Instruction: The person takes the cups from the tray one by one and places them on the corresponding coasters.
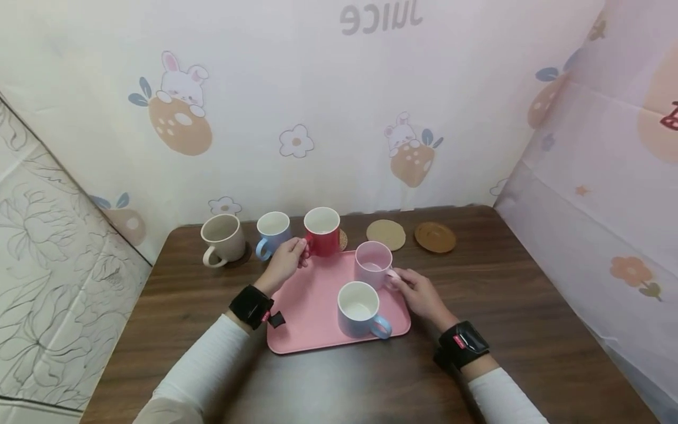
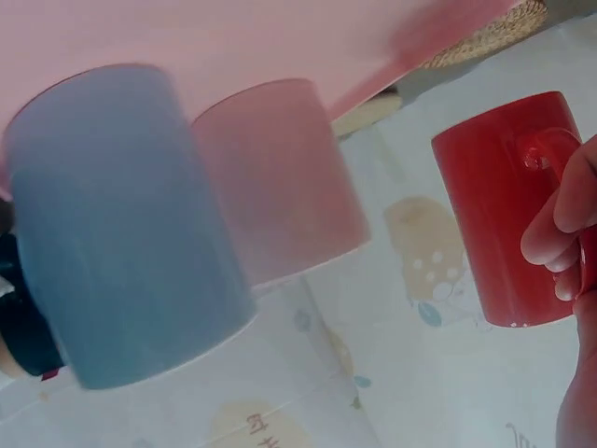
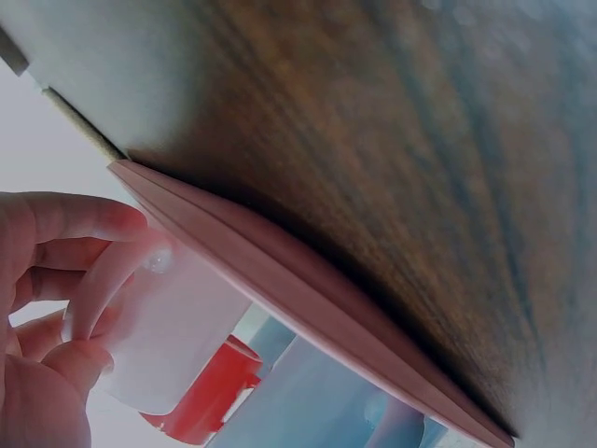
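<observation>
My left hand (image 1: 286, 259) is curled round the handle of the red mug (image 1: 322, 231), which stands upright at the far edge of the pink tray (image 1: 312, 312), on a woven coaster (image 1: 343, 239) that peeks out behind it. In the left wrist view my fingers (image 2: 560, 224) wrap through the red handle. My right hand (image 1: 418, 288) pinches the handle of the pink mug (image 1: 373, 264), which stands upright on the tray's far right part; the right wrist view shows my fingers (image 3: 75, 219) closed about that pale handle, with the tray's rim (image 3: 280, 280) running just beside it. A lilac mug (image 1: 359, 309) with a blue handle sits on the tray nearer to me, close to the pink one but apart from it. On the wooden counter (image 1: 529, 306), left of the red mug, a blue mug (image 1: 272, 232) stands just beside my left hand, and a beige mug (image 1: 222, 238) stands further left. Two round coasters lie beyond the tray to the right: a cork one (image 1: 386, 234) and a brown one (image 1: 435, 237).
</observation>
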